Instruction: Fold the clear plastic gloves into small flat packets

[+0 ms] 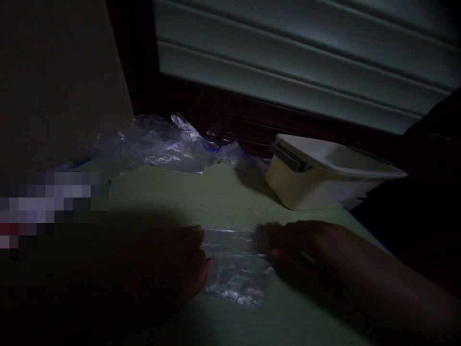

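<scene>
A small clear plastic bag lies roughly flat and wrinkled on the pale green tabletop. My left hand is at its left side, with curled fingers closed on that edge. Across from it, my right hand has thumb and fingers drawn together at the upper right edge of the bag. Both hands are in deep shadow, so the exact contact of the fingertips is hard to see. Whether anything is inside the bag cannot be made out.
Crumpled clear plastic is heaped along the table's back edge. A cream plastic bin with a dark handle clip stands tilted at back right. Behind are a wall and a slatted panel. A pixelated patch covers the left side.
</scene>
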Motion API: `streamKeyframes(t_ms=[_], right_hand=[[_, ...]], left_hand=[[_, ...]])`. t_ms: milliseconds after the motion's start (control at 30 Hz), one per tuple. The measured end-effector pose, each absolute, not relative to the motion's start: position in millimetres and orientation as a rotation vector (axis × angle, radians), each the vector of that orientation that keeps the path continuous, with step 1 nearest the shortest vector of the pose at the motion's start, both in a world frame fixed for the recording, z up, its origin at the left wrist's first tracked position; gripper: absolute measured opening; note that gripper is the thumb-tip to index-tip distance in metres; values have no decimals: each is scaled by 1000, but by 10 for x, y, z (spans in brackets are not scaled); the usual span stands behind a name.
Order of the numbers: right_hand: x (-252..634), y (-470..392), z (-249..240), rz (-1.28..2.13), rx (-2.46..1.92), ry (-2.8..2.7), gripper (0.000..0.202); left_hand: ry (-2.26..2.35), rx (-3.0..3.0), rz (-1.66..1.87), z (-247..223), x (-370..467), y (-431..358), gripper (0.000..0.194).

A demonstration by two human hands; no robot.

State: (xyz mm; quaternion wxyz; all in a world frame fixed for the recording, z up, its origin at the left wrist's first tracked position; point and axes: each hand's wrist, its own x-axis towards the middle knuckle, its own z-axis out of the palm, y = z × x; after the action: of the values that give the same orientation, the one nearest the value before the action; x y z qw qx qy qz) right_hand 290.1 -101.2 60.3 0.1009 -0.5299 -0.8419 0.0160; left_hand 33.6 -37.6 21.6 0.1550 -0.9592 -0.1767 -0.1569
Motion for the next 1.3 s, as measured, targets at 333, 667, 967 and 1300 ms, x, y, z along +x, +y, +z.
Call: streamKeyframes(t_ms=[333,667,967,1300], right_hand=[[2870,-777,381,376,-1711,-2300,5],[2842,-792,266,650,-1621,-2031,10],[2819,-797,366,559,-1501,-1995,11],[2838,-794,368,513,-1446,-1932,8]], left_hand=[[-433,-2654,-605,201,337,-371,45],[-497,-2660,-619,171,360,-391,45],[-967,-2918,-909,29,353,-262,30],[-1200,-3221,-946,127,380,-137,18]])
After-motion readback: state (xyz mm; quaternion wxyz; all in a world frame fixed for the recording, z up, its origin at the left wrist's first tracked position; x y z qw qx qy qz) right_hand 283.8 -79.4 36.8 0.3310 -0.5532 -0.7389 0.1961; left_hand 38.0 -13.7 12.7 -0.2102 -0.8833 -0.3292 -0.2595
